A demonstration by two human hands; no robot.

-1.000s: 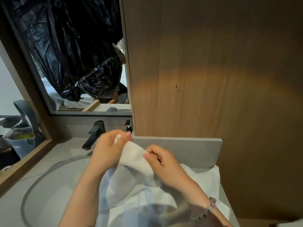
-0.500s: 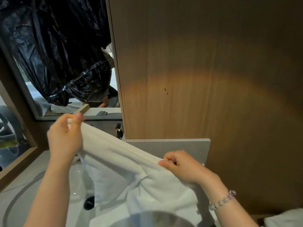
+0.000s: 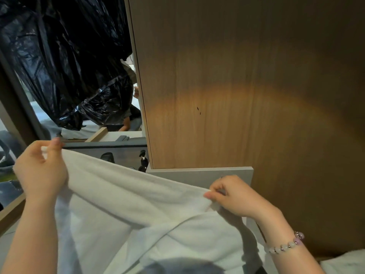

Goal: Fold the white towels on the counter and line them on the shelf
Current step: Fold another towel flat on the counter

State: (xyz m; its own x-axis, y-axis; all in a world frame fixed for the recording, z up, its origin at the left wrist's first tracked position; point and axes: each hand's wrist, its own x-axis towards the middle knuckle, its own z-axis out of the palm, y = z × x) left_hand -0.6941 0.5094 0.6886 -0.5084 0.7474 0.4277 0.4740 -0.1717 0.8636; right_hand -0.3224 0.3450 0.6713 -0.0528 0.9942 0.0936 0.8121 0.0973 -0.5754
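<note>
Hands point(image 3: 40, 167) spread wider since earlier; towel point(image 3: 138, 204) edge stretched btwn.

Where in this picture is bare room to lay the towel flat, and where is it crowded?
Little shows. A bare counter strip lies left of the left hand. The towel hides the middle; the right hand works close to the wooden panel, beside another towel.

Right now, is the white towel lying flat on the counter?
No, the left hand and right hand each pinch an end of the white towel, holding its top edge stretched in the air.
</note>
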